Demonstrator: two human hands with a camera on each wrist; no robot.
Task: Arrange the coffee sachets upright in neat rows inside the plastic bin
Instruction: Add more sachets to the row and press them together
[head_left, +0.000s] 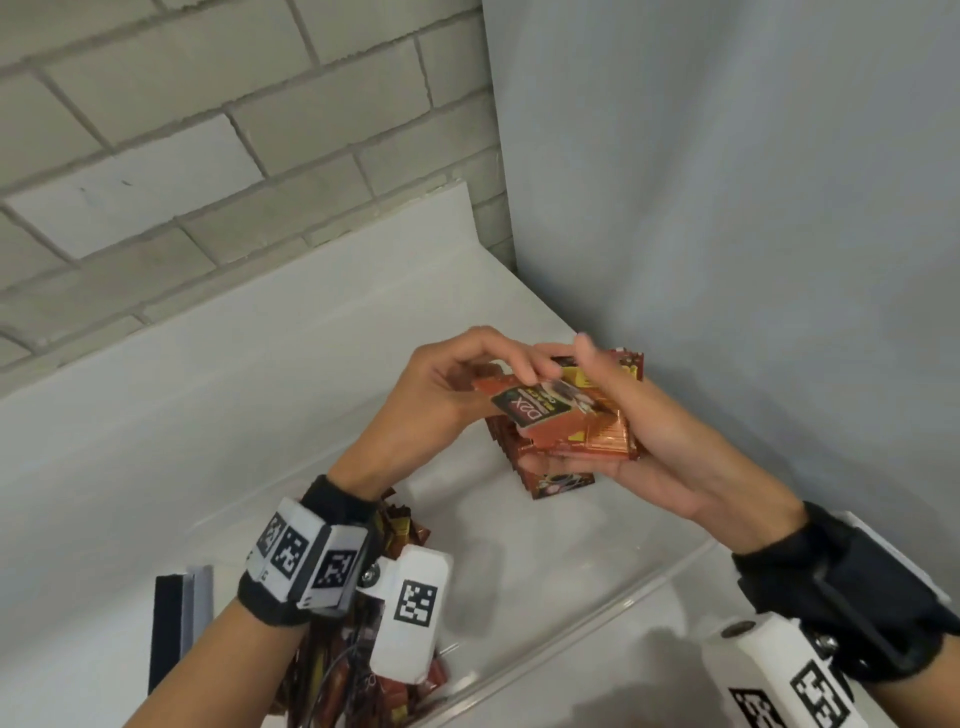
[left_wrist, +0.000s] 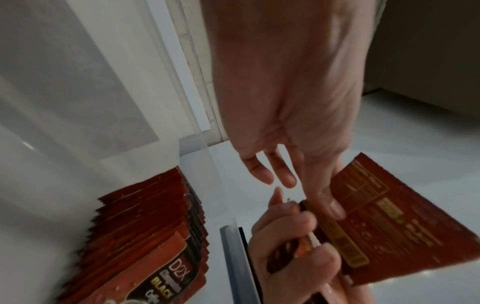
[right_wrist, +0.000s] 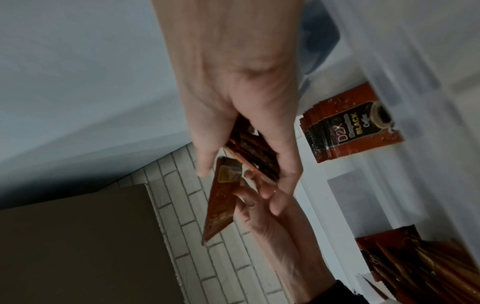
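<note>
Above the far corner of the clear plastic bin (head_left: 675, 566), the right hand (head_left: 649, 457) lies palm up with its fingers curled round a small bundle of red coffee sachets (head_left: 597, 431). The bundle lies nearly flat, and its long side runs from left to right in the head view. The palm and fingers hide the bottom of the bundle, so the number of sachets in it cannot be told.

The left hand (head_left: 447, 395) pinches one sachet (head_left: 535, 410) between thumb and fingers and holds it on top of the bundle. This sachet is tilted, with its printed face up and its letters upside down to the person.

Just under both hands, a row of sachets (left_wrist: 145, 232) stands on edge inside the bin, packed close together against the bin's wall. The hands cover most of that row in the head view, and the left wrist view shows it blurred.

Near the front left of the bin lies a loose pile of sachets (head_left: 363, 654), partly hidden by the left wrist and its white camera. The bin sits on a white table (head_left: 156, 441) beside a brick wall (head_left: 208, 156).
</note>
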